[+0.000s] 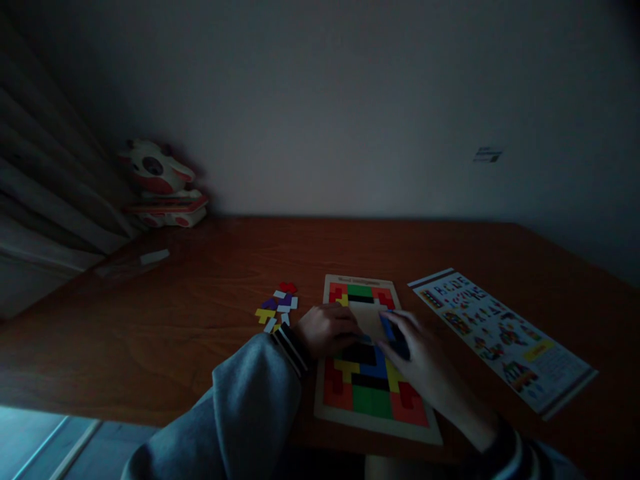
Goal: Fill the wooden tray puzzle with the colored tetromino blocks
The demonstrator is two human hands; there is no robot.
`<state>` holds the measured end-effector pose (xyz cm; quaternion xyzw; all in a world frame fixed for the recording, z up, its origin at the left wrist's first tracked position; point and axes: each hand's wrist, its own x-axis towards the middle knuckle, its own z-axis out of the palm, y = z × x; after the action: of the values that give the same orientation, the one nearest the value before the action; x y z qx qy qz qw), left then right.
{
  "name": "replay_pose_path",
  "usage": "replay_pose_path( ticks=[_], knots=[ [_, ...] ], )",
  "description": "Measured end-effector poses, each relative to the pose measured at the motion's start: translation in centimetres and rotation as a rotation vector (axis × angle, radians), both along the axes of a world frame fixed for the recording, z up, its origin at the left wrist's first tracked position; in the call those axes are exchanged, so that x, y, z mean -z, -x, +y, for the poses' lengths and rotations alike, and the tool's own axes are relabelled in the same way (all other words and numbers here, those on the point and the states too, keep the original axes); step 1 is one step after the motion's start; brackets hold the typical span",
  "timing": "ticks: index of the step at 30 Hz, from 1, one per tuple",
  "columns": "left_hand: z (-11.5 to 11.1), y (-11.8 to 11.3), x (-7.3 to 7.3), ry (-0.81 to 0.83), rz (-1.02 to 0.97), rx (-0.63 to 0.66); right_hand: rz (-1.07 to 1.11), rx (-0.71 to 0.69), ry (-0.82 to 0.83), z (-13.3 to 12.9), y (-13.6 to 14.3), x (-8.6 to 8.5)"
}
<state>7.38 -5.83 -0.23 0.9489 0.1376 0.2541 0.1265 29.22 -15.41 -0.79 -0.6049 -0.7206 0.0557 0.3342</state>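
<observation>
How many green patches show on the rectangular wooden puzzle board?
2: one green patch at the far end of the board, another at its near end; others may be hidden.

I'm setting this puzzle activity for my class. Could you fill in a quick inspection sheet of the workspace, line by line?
Surface: reddish-brown table, dimly lit.
Job's things: puzzle board, partly filled with coloured pieces, with bare wood showing near its middle; loose pieces left of it, in red, white, purple and yellow.
Clutter: printed sheet right of the board; red-and-white toy at the far left; pale strip nearer than the toy.
Hands: left hand over the board's left side; right hand at a blue piece, grip unclear.
Cables: nothing seen.
Surroundings: plain wall with a small label; curtain-like fabric on the left.
</observation>
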Motion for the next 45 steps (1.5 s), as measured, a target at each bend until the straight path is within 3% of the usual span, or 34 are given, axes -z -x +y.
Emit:
replay_pose_path(
  ticks=[8, 11, 14, 18, 21, 26, 30, 34, 38, 41, 45],
  knots=[
    [-0.1, 0.1, -0.2, 0.038, -0.018, -0.099, 0.103, -0.109, 0.105, 2.2, -2.1, -3.5],
    [0.0, 0.2, -0.2, 0.040, -0.016, -0.128, 0.097, -0.111, 0.059, 1.6, -1.6, -4.3],
    [0.1, 0.1, -0.1, 0.029, -0.010, -0.098, 0.068, -0.087, 0.023, -0.9, -0.1, -3.3],
    [0.0, 0.0, 0.0, 0.008, -0.008, -0.082, -0.023, -0.114, 0.011, -4.2, 1.3, 0.0],
    [0.0, 0.0, -0.2, 0.005, -0.016, -0.096, -0.071, -0.100, 0.014, -5.1, 1.2, 1.8],
    [0.0, 0.1, -0.3, 0.030, -0.021, -0.084, -0.045, -0.084, -0.026, -5.2, 0.7, 2.5],
    [0.0, 0.1, -0.1, 0.021, -0.044, -0.079, -0.020, -0.086, -0.029, -5.1, 0.8, 1.8],
    [0.0, 0.0, -0.1, 0.023, -0.108, -0.117, 0.084, -0.118, 0.068, -3.2, -0.4, -0.8],
    [0.3, 0.1, -0.1, 0.036, -0.206, -0.235, 0.225, -0.133, 0.159, 1.3, -2.1, -3.3],
    [0.5, 0.2, -0.2, 0.023, -0.232, -0.279, 0.389, -0.144, 0.145, 4.8, -2.8, -3.1],
    [0.5, 0.3, -0.5, -0.073, -0.228, -0.291, 0.535, -0.073, 0.104, 7.2, -3.0, -1.0]
  ],
)
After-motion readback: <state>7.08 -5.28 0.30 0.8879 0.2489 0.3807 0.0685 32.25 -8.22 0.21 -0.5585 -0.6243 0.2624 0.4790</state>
